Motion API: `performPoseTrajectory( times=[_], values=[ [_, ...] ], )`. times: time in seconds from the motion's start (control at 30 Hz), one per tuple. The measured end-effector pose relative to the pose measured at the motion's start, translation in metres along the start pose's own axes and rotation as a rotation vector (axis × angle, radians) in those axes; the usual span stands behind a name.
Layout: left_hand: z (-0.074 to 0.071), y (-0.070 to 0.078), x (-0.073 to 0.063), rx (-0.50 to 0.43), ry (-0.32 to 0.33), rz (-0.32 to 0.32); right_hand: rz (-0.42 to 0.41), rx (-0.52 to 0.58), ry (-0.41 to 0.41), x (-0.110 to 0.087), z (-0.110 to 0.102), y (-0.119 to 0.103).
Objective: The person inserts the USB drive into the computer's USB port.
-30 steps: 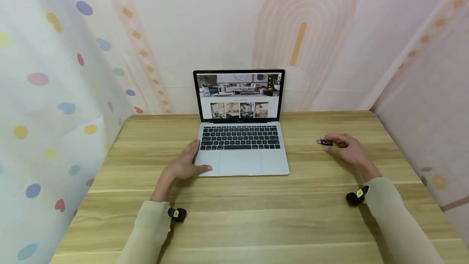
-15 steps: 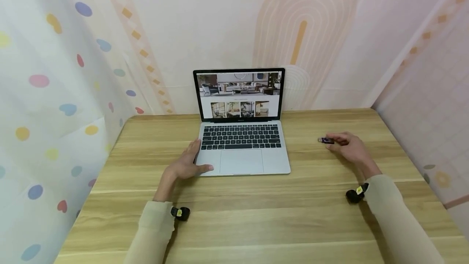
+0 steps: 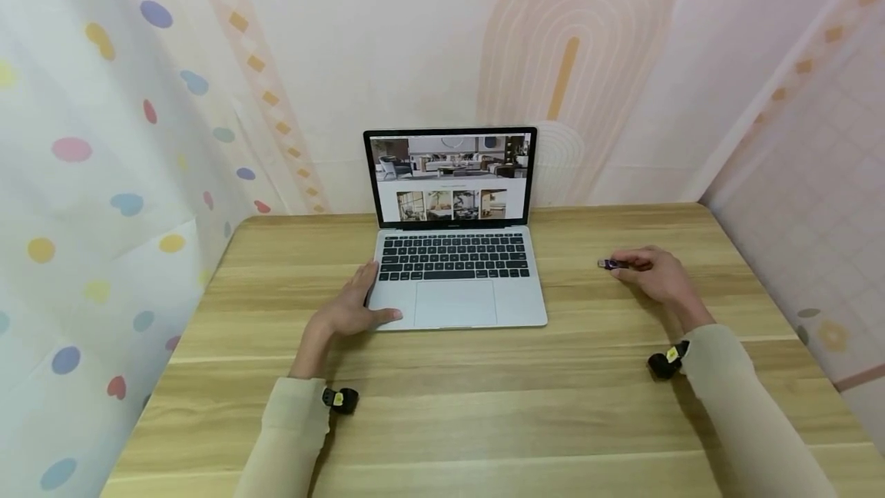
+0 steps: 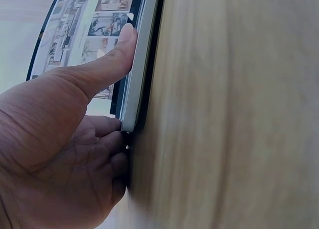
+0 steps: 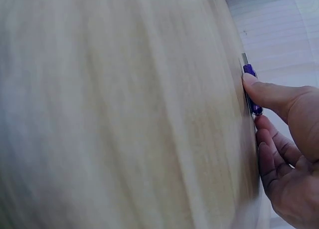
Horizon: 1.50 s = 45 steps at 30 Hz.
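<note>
Currently the small purple USB stick with a bare silver metal plug (image 5: 248, 68) is in the right hand (image 3: 653, 273), well to the right of the silver laptop with black keys (image 3: 455, 303). Right wrist view: thumb laid along one side of the stick's body, tip just short of the plug, forefinger behind the lower end; the pinch is narrow, no more than the body's thickness. Remaining fingers bent loosely below, holding nothing. Plug projects clear of the thumb and, seen from the head, points left toward the laptop. Whether the stick touches the pale, wood-grained table (image 3: 484, 406), cannot tell. Left hand (image 3: 349, 312) at the laptop's front left corner: thumb stretched flat over the palm rest, fingers set wide of it along the left edge, touching; how far they reach beneath, hidden. Laptop lid raised, screen lit with furnished-room pictures. Behind, a pale fabric curtain printed with peach arches (image 3: 415, 44). Cream sleeve (image 3: 747, 406) on the right arm.
</note>
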<state>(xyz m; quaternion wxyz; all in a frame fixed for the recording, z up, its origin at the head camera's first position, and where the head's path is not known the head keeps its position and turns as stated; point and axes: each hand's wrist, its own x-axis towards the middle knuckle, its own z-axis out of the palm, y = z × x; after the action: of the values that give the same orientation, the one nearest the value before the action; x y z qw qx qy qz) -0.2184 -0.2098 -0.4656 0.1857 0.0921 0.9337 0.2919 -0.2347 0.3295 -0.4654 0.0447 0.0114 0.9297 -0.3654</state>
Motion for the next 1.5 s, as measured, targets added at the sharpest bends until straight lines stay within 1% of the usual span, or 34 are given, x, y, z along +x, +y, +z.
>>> performPoseTrajectory(
  times=[0.13, 0.23, 0.4, 0.6, 1.17, 1.5],
  values=[
    [0.000, 0.000, 0.000, -0.006, -0.001, -0.006, -0.010, -0.019, 0.010, 0.000, 0.001, -0.002],
    [0.000, -0.001, 0.000, -0.001, 0.002, 0.003, -0.021, -0.026, 0.025, 0.000, 0.003, -0.003],
    [-0.001, -0.003, -0.002, 0.011, 0.008, 0.007, -0.035, -0.010, 0.035, 0.003, 0.008, -0.004],
    [-0.001, -0.001, -0.001, 0.005, 0.002, 0.013, -0.044, 0.002, 0.055, 0.007, 0.008, -0.004],
    [0.000, -0.001, -0.001, 0.005, 0.006, 0.016, -0.030, 0.027, 0.027, 0.012, 0.013, -0.009],
    [0.000, 0.000, 0.000, 0.000, 0.008, 0.006, -0.022, 0.024, 0.016, 0.016, 0.016, -0.013]
  ],
)
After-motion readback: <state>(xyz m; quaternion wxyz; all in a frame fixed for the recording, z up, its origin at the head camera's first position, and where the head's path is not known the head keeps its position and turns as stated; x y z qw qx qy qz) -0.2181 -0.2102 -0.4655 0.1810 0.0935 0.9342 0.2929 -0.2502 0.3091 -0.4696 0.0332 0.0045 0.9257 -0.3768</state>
